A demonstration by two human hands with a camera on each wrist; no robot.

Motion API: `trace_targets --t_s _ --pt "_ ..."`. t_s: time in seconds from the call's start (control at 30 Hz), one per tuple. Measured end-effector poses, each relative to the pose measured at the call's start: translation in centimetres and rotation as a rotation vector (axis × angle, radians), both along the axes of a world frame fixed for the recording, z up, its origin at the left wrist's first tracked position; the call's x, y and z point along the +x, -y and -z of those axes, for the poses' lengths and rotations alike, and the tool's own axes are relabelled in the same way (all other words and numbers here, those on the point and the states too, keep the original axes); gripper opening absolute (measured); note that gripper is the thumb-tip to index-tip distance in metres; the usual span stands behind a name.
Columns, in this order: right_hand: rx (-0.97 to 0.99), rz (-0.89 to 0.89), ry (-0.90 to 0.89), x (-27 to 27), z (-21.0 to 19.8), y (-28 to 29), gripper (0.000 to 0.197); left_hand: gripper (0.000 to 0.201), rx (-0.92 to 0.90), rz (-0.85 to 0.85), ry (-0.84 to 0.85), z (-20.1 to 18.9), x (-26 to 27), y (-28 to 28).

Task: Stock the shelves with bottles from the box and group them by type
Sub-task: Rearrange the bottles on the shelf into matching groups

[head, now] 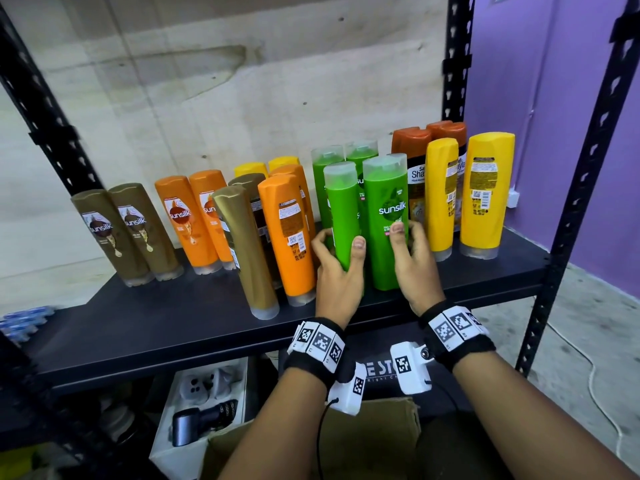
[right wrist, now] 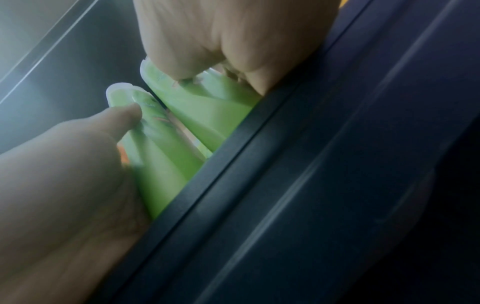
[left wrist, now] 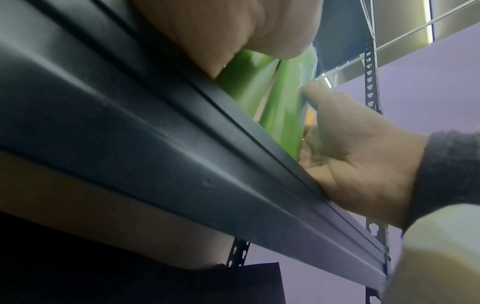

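Two green Sunsilk bottles stand upright side by side near the front of the black shelf. My left hand grips the left green bottle low on its body, thumb on its front. My right hand grips the right green bottle the same way. Two more green bottles stand right behind them. In the left wrist view, my left hand holds its bottle above the shelf edge. In the right wrist view, my right hand holds its bottle, with the left bottle beside it.
Brown bottles and orange bottles fill the shelf's left. A gold bottle and an orange one stand close left of my hands. Yellow bottles stand at the right. An open cardboard box sits below.
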State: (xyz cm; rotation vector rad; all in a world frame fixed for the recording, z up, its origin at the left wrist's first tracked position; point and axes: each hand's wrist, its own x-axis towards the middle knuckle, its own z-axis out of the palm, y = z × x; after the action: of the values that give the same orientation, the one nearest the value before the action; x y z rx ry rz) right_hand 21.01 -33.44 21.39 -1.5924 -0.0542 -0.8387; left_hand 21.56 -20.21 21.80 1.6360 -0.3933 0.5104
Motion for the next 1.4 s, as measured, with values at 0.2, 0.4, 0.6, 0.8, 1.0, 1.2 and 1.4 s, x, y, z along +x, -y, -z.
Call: trace_targets --t_s 0.2,0.4,0.6,0.8,1.0,1.2,1.4 --pt "-0.035 -0.014 0.012 -0.2 0.0 0.0 0.038 0.035 -0.040 0.074 -0.056 -0.4 -0.5 -0.3" --pt "-0.030 -0.014 -0.008 -0.1 0.0 -0.1 0.029 0.016 -0.117 0.116 -0.099 -0.7 -0.5 -0.5" --pt "-0.029 -0.015 -0.019 -0.3 -0.1 -0.3 0.022 0.021 -0.141 0.058 -0.065 -0.3 -0.2 -0.7" --pt "-0.029 -0.007 -0.030 -0.3 -0.1 -0.3 0.028 0.019 -0.128 0.043 -0.067 -0.2 -0.3 -0.6" --pt "-0.046 0.006 -0.012 -0.4 -0.1 -0.4 0.046 0.026 -0.109 0.020 -0.055 0.0 -0.4 -0.5" --pt "-0.073 -0.069 0.001 -1.5 -1.2 -0.4 0.061 0.042 0.009 -0.068 -0.008 -0.4 -1.5 -0.2" --pt "-0.231 -0.143 -0.096 -2.2 -3.1 0.7 0.068 0.057 0.154 -0.082 -0.025 -1.2 -2.4 -1.0"
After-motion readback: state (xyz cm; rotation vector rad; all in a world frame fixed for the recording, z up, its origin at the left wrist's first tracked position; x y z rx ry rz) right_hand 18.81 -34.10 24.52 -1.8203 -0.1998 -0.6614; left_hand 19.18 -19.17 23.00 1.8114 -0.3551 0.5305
